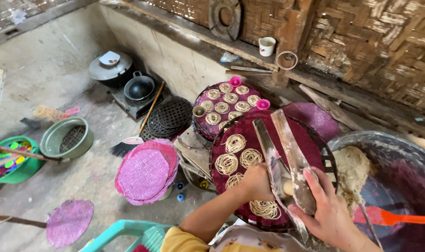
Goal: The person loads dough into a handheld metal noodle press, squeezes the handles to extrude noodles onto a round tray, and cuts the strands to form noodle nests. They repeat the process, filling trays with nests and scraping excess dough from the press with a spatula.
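Wooden press handles (287, 154), pale and smeared with dough, sit nearest my view, two long flat arms angled up and away from the wearer. I note the right hand (329, 210) wrapped around the right-hand arm, fingers closed on it with the thumb pressed along the wood. The left hand (256, 182) is clamped on the lower part of the left-hand arm, knuckles toward the camera. Beneath the press lies a round maroon mat (263, 154) on a dark tray, bearing several pale noodle coils (235, 143); one coil lies directly under the press near the left hand. Just to the right I record a large metal basin (399, 154) holding a lump of dough (352, 170), with an orange spatula (394, 217) resting inside it. Left of the mat stands a stack of pink round mats (147, 172), and one more purple mat (70, 221) lies flat on the floor. Behind the working mat a second tray (226, 105) carries more coils, with two small pink cups at its edge. Further off I see a black wok (138, 87) on a stove, a lidded pot (110, 69), and a green bucket (66, 139). A white cup (267, 46) stands on the ledge by the woven bamboo wall (375, 42).
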